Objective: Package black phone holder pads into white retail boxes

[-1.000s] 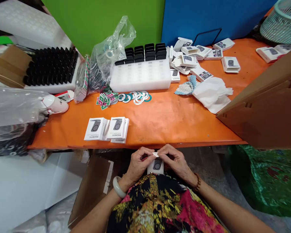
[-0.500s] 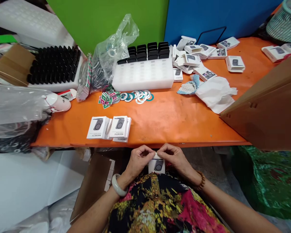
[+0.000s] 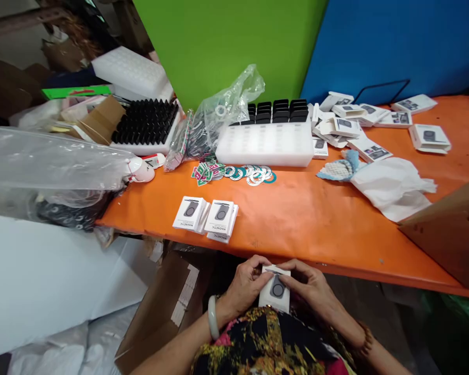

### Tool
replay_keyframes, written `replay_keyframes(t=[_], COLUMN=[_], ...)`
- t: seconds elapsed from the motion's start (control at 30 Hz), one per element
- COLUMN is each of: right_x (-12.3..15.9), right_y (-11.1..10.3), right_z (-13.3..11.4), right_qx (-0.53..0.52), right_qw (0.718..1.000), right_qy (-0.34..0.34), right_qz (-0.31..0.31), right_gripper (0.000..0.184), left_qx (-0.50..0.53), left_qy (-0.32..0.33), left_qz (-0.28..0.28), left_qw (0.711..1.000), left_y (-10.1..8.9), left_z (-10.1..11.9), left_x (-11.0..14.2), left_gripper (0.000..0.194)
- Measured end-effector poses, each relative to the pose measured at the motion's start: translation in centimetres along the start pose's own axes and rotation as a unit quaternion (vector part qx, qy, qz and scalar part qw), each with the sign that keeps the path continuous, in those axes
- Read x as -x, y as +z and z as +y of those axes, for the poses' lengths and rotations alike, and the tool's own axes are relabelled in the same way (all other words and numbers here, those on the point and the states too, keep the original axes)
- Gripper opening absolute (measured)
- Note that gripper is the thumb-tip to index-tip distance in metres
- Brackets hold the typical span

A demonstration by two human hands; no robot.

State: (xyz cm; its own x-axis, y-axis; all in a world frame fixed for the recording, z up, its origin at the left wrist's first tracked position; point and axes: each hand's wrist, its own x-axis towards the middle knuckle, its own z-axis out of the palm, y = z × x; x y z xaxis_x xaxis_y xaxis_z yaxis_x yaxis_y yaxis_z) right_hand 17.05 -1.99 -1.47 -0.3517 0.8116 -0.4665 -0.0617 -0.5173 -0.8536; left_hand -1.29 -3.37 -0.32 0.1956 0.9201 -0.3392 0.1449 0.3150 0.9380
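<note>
Between my two hands, just below the table's front edge, is a small white box [image 3: 274, 294] with a dark round-faced device printed on it. My left hand [image 3: 247, 284] pinches its upper left corner, a pale bangle on the wrist. At the upper right corner, my right hand [image 3: 310, 287] grips it with thumb and fingers; a beaded bracelet circles that wrist. The box's lower end rests against the patterned clothing. On the table to the left lie two small stacks of similar boxes, a left stack [image 3: 189, 213] and a right stack [image 3: 220, 217], printed "MAGNETIC".
Behind the stacks lie green-and-pink cards [image 3: 205, 173] and paper rings [image 3: 256, 175]. A white foam tray [image 3: 266, 146] stands before black parts. Several loose boxes [image 3: 369, 148] and a white cloth [image 3: 394, 187] are to the right. A cardboard carton [image 3: 449, 234] borders the right side; an open carton [image 3: 156, 317] sits below left.
The view has swung left and up, so everything appears shifted. The box's top edge now looks flat, with more of the box's face showing; both hands still grip its top corners.
</note>
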Motion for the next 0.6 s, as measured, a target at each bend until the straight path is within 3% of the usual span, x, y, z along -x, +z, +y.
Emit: replay_keyframes(t=[0.1,0.17,0.33,0.47,0.6], right_x=[-2.0,-3.6,-7.6,-10.7,-13.0], right_y=[0.2,1.0,5.4,8.8,9.9], right_z=[-3.3,-5.9,-11.0,-11.8,-10.9], right_qx=[-0.015,-0.009,-0.007,0.019,0.155], right_qw=[0.998,0.993,0.977,0.973,0.961], right_qy=[-0.055,-0.115,-0.213,-0.226,-0.227], right_qz=[0.019,0.032,-0.005,-0.033,-0.022], right_gripper=[0.034,0.032,0.029,0.033,0.033], left_qx=[0.104,0.145,0.225,0.281,0.304], left_qy=[0.028,0.045,0.005,-0.022,-0.041], left_qz=[0.05,0.125,0.293,0.331,0.362], left_qw=[0.993,0.98,0.929,0.901,0.88], left_y=[-0.6,-1.6,-4.7,-6.1,-7.1], left_z=[0.6,0.6,-0.3,-0.9,-2.3], left_x=[0.4,0.9,2.3,3.3,3.9], left_gripper=[0.04,0.04,0.039,0.046,0.051])
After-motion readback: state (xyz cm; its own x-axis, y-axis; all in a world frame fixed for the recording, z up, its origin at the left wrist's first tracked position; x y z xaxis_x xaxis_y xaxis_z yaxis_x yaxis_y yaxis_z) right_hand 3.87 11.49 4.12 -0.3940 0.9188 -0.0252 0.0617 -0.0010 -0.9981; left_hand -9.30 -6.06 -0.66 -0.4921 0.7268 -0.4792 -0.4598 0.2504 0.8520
